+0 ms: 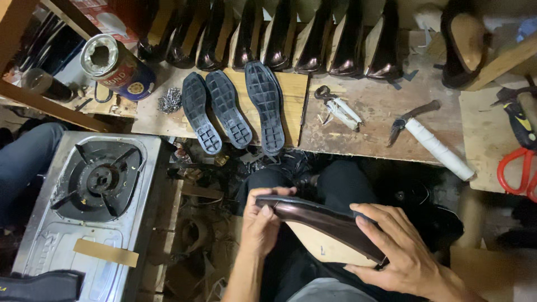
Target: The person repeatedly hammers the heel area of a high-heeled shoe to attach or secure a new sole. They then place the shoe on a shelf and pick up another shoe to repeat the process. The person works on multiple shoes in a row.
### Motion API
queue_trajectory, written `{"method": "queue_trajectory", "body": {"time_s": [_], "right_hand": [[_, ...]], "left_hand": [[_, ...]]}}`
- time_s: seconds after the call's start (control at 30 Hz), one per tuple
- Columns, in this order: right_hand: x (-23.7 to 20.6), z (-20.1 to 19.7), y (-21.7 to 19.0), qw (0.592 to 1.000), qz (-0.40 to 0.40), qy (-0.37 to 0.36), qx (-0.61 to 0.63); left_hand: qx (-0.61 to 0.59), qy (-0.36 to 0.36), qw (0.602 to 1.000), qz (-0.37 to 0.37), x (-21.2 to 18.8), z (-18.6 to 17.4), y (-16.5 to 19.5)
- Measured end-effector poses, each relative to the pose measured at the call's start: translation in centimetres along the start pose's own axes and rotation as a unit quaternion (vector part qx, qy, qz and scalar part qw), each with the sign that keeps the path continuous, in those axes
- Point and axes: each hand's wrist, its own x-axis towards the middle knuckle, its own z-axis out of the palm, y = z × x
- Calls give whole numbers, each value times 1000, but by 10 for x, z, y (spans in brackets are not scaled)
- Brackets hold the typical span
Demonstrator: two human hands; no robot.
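Shoe (319,221), dark brown and on a pale last, lies across the person's lap at 6 o'clock, toe toward 9. The left hand (263,221) curls around the toe, thumb on top. The right hand (400,246) clasps the heel end, fingers spread over the upper. On the bench at 12 lie three black soles (232,109), with a row of shoes (291,39) behind. Pincers (430,137) rest at 2, a gas stove (92,196) at 9.
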Motion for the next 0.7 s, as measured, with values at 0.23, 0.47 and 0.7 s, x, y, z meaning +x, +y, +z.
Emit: {"method": "queue_trajectory", "body": {"time_s": [0.23,0.47,0.7], "right_hand": [[-2,-7,-3,997,27,-12,77],[-15,14,21,680,511,-28,524],[-26,22,34,580,491,-20,649]], "left_hand": [[185,-65,978,-75,2,-30,37],[93,0,990,-110,13,-7,38],[155,81,973,-150,28,-17,9]]}}
